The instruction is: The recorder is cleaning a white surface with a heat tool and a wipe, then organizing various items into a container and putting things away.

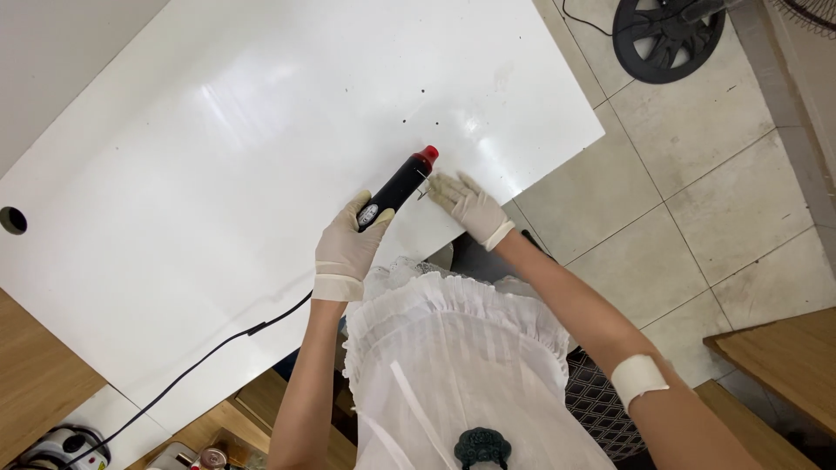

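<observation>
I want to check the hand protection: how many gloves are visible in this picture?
2. One glove is on the left hand, which holds the black tool. The other is on the right hand, flat on the white table beside the tool's red tip. None seems hidden.

A black fan base (669,36) stands on the beige tiled floor (697,218). A wooden surface (779,348) lies at the right. A round cable hole (12,220) pierces the white table (218,174).

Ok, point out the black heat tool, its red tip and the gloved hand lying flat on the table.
black heat tool (396,189), head view, middle of its barrel.
red tip (426,156), head view, the cap's centre.
right hand (468,205), head view, back of the glove.
</observation>
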